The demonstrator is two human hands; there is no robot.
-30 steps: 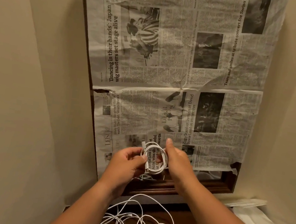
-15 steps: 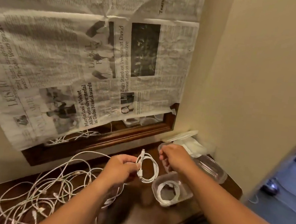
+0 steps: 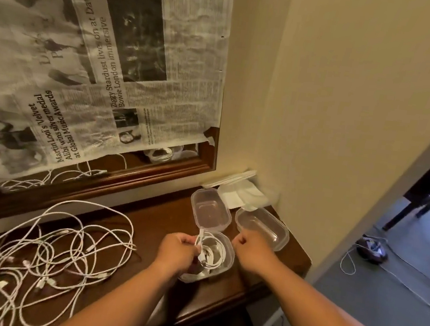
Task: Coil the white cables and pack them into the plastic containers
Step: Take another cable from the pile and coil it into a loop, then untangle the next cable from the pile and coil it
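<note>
The left hand (image 3: 179, 251) has lowered the coiled white cable (image 3: 215, 249) it pinches into the nearest of three clear plastic containers (image 3: 228, 264); the right hand (image 3: 249, 249) is curled, its grip unclear.

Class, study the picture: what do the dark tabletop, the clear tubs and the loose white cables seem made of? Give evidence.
Dark brown tabletop: probably varnished wood, from its reddish sheen; veneer possible. Clear rectangular tubs: thin glossy transparent plastic; the tabletop shows through. Loose white cables: likely smooth flexible plastic sheathing; they lie in soft loops.
</note>
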